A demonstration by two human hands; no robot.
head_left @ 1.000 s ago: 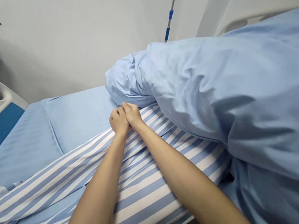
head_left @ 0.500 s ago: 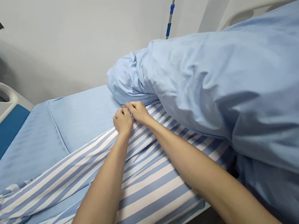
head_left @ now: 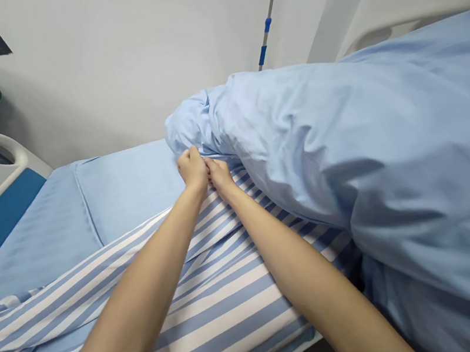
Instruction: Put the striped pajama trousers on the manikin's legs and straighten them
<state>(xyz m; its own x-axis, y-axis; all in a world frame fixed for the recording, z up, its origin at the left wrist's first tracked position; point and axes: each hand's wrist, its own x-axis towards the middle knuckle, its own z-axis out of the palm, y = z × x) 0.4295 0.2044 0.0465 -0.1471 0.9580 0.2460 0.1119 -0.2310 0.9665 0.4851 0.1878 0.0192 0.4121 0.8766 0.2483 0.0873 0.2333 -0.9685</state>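
Striped cloth (head_left: 234,313) partly spread, folds left

Left of the blue quilt (head_left: 384,104) it lies largely laid out, bunched farthest away. Beside the quilt's end, left hand (head_left: 193,169) and right hand (head_left: 219,173) look closed on the cloth's far edge.

The left hand (head_left: 193,169) and right hand (head_left: 219,175) were bare, with rounded knuckles (head_left: 190,152) and slim wrists (head_left: 229,191). Behind the hands, the left forearm (head_left: 150,290) and right forearm (head_left: 295,261) were uncovered, thickening gradually and apparently smooth, though fine detail was unclear.
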